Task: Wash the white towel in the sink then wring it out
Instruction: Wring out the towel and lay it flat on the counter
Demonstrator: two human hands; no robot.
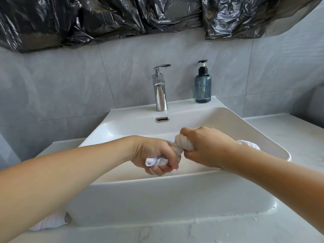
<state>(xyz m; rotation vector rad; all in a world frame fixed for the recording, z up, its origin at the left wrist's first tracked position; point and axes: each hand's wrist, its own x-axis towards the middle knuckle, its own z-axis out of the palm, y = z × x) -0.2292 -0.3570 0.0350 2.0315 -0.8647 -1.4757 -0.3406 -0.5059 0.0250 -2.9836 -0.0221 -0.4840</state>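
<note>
Judged well along: washing seemingly done, wringing under way.

Largest first: pale marbled worktop (289,137) carrying a white rectangular basin sink (140,195), with droplets scattered on the front edge and near the right corner. No water seen running from the chrome mixer tap (159,88); no pool made out in the bowl, though the drain was hidden behind the hands. Wet beads noted on the back slope near the overflow slot (162,119).

Above the bowl, held in the air between 2 fists: the white towel (182,144), twisted into a tight rope, darker and sodden at the middle. Left hand (154,155) gripped 1 end, fingers (168,166) curled round it and pressed together, a white corner poking out below the palm. Right hand (210,148) gripped the other end, fingers wrapped under and hidden from the camera, a loose tail showing white beyond the wrist over the sink's right rim.

Remaining, by estimate: more twisting until dripping stopped, then unrolling. Whether soap was used could not be told; the blue-grey pump bottle (203,85) stood upright at the back right corner, well apart from the hands.

Smallest: another bit of white cloth (50,223) lying on the worktop at the sink's front left corner, under the left forearm.
</note>
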